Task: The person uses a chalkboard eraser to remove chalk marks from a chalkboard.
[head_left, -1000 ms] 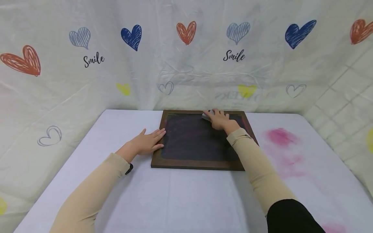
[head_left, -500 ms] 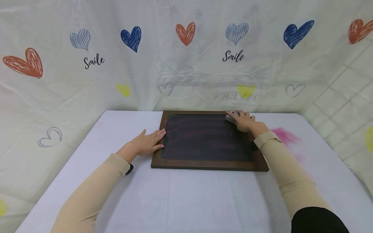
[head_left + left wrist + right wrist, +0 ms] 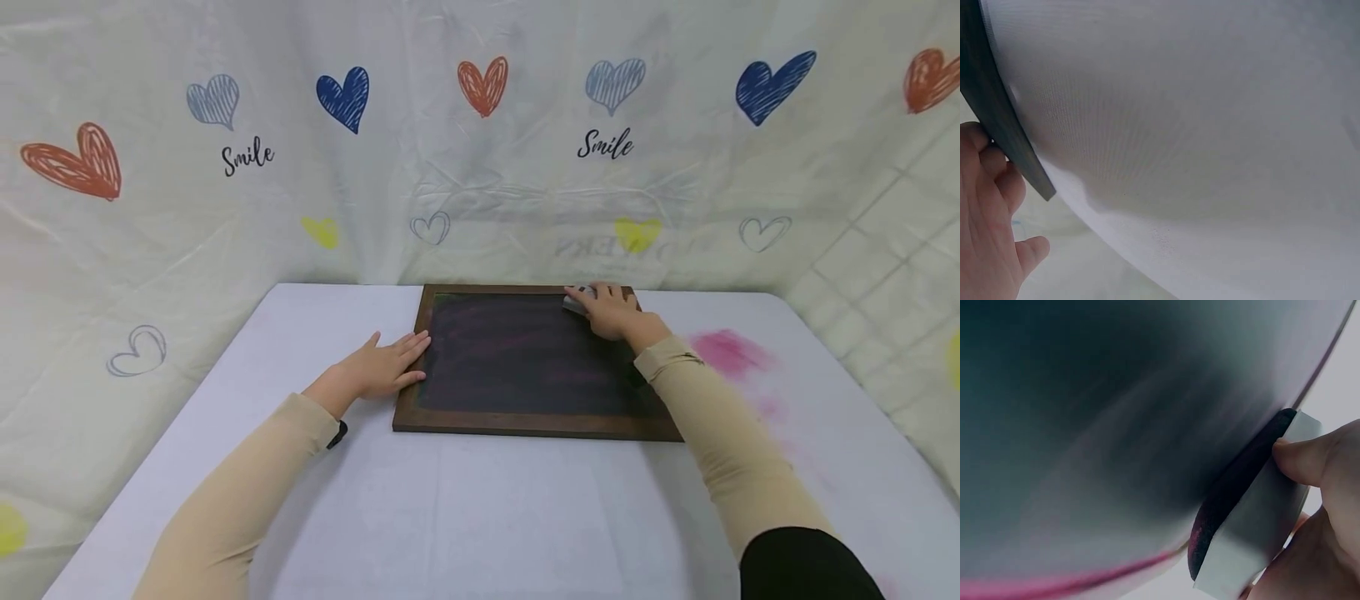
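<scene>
A chalkboard (image 3: pixel 510 358) in a brown wooden frame lies on the table, with faint pinkish smears across its dark surface. My right hand (image 3: pixel 613 313) grips a board eraser (image 3: pixel 577 302) near the board's far edge, toward the right corner. In the right wrist view the eraser (image 3: pixel 1254 519) has a pale grey body and a dark felt pad, felt side against the board, with thumb and fingers around the body. My left hand (image 3: pixel 381 367) lies with fingers spread on the left side of the frame. The left wrist view has those fingers at the frame's edge (image 3: pixel 1004 119).
The white-covered table (image 3: pixel 480 508) bears pink chalk stains (image 3: pixel 727 352) to the right of the board. Behind it hangs a white curtain (image 3: pixel 517 175) printed with hearts and lettering, close to the table's far edge.
My right hand with the eraser moved right along the board's far edge, then slid slightly back left. The left hand and the board have stayed in place.
</scene>
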`<action>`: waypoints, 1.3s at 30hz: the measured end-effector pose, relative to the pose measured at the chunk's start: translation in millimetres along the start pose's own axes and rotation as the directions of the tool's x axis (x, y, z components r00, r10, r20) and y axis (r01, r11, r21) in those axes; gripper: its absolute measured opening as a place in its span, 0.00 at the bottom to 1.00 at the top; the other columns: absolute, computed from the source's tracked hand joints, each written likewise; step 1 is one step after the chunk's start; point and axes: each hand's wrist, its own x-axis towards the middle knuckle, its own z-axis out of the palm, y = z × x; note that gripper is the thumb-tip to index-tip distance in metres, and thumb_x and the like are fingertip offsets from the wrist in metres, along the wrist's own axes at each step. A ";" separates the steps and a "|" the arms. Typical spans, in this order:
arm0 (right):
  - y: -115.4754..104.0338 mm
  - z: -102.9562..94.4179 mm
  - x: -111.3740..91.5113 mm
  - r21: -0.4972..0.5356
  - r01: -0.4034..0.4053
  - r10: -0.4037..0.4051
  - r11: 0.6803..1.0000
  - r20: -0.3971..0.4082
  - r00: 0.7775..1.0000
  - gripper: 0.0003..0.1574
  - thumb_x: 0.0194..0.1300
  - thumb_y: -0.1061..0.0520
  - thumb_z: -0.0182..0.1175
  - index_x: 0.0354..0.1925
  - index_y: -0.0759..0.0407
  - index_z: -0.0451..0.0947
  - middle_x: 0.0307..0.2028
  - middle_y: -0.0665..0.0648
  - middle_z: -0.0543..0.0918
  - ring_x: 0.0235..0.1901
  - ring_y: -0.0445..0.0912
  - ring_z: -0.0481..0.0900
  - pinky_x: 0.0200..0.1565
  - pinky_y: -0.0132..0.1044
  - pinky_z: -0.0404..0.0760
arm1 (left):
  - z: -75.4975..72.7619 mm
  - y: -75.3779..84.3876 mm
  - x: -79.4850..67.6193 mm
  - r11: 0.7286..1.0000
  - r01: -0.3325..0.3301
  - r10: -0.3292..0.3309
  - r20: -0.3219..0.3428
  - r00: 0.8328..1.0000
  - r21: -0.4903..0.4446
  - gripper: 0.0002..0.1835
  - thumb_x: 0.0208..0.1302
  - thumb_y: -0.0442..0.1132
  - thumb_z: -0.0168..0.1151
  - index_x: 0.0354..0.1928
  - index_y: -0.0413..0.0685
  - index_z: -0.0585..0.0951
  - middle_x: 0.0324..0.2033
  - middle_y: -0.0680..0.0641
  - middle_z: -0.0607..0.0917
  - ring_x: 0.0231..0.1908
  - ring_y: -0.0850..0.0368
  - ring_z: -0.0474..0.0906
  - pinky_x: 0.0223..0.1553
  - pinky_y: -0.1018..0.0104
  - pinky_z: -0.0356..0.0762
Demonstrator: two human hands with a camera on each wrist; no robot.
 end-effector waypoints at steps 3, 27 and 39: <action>-17.2 0.9 10.0 -0.002 0.011 -0.011 1.000 0.017 1.000 0.39 0.82 0.62 0.44 0.83 0.49 0.45 0.76 0.74 0.47 0.73 0.74 0.47 0.67 0.73 0.52 | -0.7 1.1 0.3 1.000 0.005 -0.005 0.007 1.000 0.003 0.39 0.83 0.59 0.39 0.83 0.45 0.45 0.81 0.45 0.46 0.79 0.49 0.46 0.73 0.31 0.39; -168.9 26.8 49.0 -0.091 0.191 -0.189 0.977 0.027 0.982 0.38 0.85 0.55 0.42 0.83 0.33 0.44 0.79 0.61 0.50 0.75 0.61 0.53 0.72 0.59 0.56 | 0.0 4.1 1.1 1.000 0.002 -0.002 -0.007 1.000 -0.003 0.39 0.82 0.59 0.40 0.83 0.45 0.47 0.81 0.45 0.48 0.79 0.49 0.48 0.72 0.31 0.40; -102.6 18.6 40.9 -0.013 0.078 -0.078 0.997 0.000 0.997 0.39 0.84 0.56 0.44 0.83 0.39 0.44 0.78 0.66 0.49 0.73 0.66 0.52 0.68 0.63 0.57 | -0.6 3.1 0.7 1.000 0.005 -0.005 -0.005 1.000 -0.003 0.39 0.83 0.59 0.39 0.83 0.45 0.46 0.81 0.44 0.47 0.79 0.49 0.47 0.73 0.31 0.39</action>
